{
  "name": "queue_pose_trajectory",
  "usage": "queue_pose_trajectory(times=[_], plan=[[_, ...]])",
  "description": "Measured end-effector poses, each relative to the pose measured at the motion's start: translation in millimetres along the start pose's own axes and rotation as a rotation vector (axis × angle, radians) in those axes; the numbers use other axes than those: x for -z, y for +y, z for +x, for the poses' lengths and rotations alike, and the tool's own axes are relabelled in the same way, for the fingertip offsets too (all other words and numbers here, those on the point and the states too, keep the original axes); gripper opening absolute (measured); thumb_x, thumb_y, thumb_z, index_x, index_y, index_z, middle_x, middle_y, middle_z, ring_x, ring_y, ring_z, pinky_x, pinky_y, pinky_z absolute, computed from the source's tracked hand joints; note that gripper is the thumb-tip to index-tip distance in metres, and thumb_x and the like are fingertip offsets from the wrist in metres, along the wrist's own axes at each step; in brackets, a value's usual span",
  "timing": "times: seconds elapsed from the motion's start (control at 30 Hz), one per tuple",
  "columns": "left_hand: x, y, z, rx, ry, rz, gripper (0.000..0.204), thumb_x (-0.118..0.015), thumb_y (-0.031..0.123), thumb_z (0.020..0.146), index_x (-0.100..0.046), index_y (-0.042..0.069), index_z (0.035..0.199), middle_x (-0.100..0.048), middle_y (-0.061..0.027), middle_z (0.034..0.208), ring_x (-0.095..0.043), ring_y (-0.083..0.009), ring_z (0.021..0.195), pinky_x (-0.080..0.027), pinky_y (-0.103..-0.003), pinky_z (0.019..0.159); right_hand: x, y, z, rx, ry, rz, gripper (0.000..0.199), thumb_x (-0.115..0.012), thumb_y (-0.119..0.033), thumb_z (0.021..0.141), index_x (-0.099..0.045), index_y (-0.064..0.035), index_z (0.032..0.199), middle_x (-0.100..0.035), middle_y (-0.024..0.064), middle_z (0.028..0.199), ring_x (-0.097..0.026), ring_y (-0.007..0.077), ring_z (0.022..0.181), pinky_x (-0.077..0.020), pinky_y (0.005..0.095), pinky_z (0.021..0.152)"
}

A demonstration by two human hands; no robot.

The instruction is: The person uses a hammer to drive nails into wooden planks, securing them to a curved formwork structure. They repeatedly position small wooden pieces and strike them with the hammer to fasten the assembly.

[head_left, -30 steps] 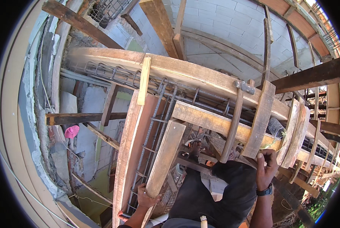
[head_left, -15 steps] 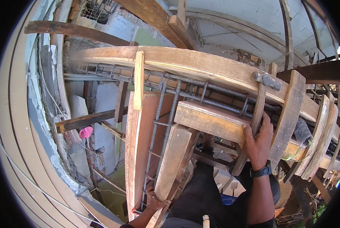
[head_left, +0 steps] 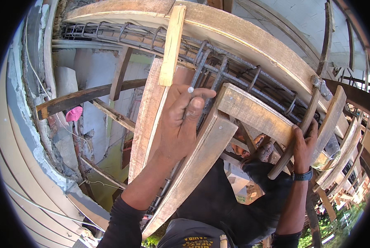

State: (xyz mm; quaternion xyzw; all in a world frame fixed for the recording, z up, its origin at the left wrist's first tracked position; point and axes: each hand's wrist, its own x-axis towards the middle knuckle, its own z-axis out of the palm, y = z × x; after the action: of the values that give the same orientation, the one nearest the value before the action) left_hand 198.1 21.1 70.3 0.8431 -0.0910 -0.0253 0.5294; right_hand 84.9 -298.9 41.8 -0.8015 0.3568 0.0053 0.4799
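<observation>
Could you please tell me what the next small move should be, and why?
I would probably lift the hammer with the right hand: its thumb and fingers are at the handle, and the hammer's head seems to rest on the long upper board. The left hand appears to hold a nail, which suggests having the hammer ready.

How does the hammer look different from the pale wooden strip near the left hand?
The hammer has a greyish head on a brown handle; the pale strip is plain wood throughout. The hammer's handle looks rounded, the strip flat-sided. The hammer is at the right hand, the strip beside the left hand. Both lie across the steel bars.
</observation>
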Motion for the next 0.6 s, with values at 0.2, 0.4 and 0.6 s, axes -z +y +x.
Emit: queue_pose_trajectory(times=[0.2,0.4,0.6], plan=[[-15,-15,44,-0.194,-0.330,0.092,0.030,-0.059,0.026,0.107,-0.074,0.000,0.102,-0.068,-0.0033,0.091,-0.055,-0.0096,0.080,-0.047,-0.027,0.075,-2,0,0,0.017,-0.002,-0.030,0.058,-0.073,-0.021,0.093,-0.050,-0.0005,0.141,-0.065,0.0095,0.111,-0.060,0.0166,0.099,-0.0492,0.0306,0.087],[-33,-22,54,-0.304,-0.421,0.017,0.030,-0.060,0.030,0.104,-0.071,0.003,0.099,-0.069,-0.0076,0.087,-0.068,-0.0174,0.079,-0.053,-0.033,0.072,0,-1,-1,0.008,-0.036,-0.099,0.065,-0.072,-0.031,0.095,-0.049,0.0022,0.145,-0.065,0.0140,0.123,-0.060,0.0205,0.111,-0.0463,0.0335,0.098],[-36,-18,55,-0.411,-0.369,0.181,0.016,-0.066,0.020,0.098,-0.067,0.005,0.092,-0.067,-0.0112,0.080,-0.069,-0.0287,0.068,-0.051,-0.038,0.059,-3,-5,-4,-0.004,-0.038,-0.109,0.064,-0.073,-0.031,0.094,-0.050,0.0025,0.144,-0.066,0.0141,0.121,-0.061,0.0188,0.109,-0.0471,0.0315,0.096]])
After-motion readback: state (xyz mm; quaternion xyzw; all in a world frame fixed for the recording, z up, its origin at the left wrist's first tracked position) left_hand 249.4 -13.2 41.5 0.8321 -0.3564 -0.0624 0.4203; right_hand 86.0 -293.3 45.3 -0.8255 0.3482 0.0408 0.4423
